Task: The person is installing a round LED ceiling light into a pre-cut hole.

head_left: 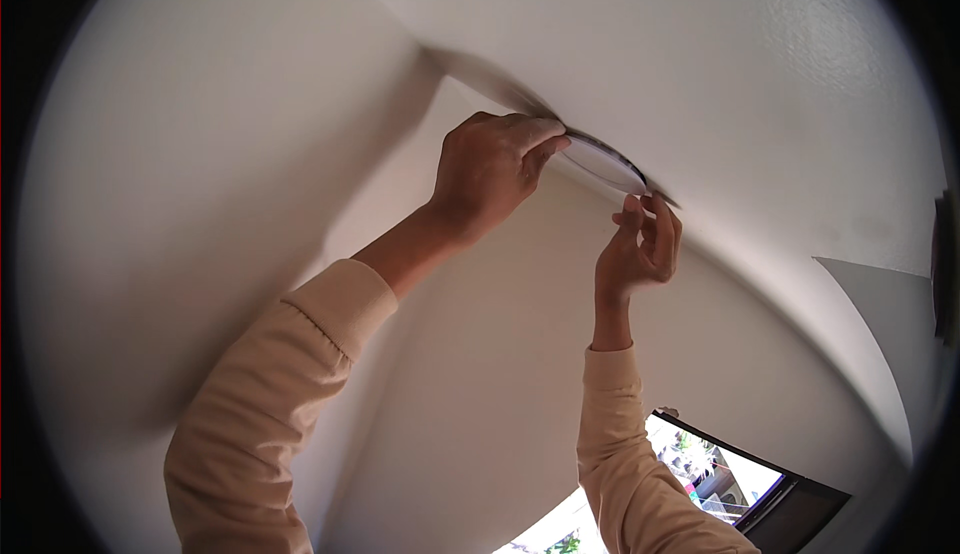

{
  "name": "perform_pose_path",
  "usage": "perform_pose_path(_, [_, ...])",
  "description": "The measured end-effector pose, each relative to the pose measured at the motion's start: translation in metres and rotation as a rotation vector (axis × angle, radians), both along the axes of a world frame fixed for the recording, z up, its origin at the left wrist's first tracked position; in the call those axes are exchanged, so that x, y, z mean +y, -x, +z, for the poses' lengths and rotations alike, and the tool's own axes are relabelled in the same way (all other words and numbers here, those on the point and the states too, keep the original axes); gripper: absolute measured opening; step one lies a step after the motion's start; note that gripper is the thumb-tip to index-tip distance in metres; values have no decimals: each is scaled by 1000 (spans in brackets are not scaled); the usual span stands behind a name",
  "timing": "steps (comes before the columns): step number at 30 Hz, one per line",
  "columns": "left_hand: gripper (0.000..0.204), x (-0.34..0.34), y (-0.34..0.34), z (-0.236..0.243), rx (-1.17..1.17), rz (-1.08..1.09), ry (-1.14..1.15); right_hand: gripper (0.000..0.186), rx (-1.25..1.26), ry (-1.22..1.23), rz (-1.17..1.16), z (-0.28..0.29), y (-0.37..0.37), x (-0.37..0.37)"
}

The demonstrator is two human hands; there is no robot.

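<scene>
A flat round white ceiling light (603, 164) sits against the white ceiling (760, 84), seen edge-on. My left hand (490, 169) grips its left rim, fingers curled over the edge between the disc and the ceiling. My right hand (640, 244) reaches up to the right rim, its fingertips pinching the edge there. Both forearms wear beige long sleeves and rise from the lower edge of the view.
White walls (200, 204) meet the ceiling around the light. A dark-framed open window (740, 484) showing daylight and buildings outside lies at the lower right. A dark object (943, 264) sits at the far right rim.
</scene>
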State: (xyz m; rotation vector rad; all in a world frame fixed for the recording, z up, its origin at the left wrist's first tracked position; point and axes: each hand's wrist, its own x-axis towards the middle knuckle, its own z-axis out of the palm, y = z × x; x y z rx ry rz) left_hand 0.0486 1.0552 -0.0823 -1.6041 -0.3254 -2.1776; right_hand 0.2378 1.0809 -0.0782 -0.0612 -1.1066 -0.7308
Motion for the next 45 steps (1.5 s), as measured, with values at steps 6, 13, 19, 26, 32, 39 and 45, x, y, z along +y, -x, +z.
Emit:
perform_pose_path(6, [9,1,5,6,23,113,-210,2,-57,-5,-60,5,-1,-7])
perform_pose_path(13, [14,-11,2,5,54,-54,92,5,26,115,-123,5,-2,-19])
perform_pose_path(19, [14,-3,-2,2,7,39,-182,7,-54,33,-72,5,1,-25])
perform_pose_path(26, [14,3,-5,-1,54,-91,-89,11,-6,114,-183,6,-11,-25])
perform_pose_path(32, [15,10,-9,0,53,-98,-77,15,74,251,-56,2,2,-36])
perform_pose_path(39, [16,12,-5,-2,66,-107,-15,20,105,263,-195,1,10,-43])
perform_pose_path(45, [19,4,1,0,21,11,-130,23,25,204,-164,7,8,-42])
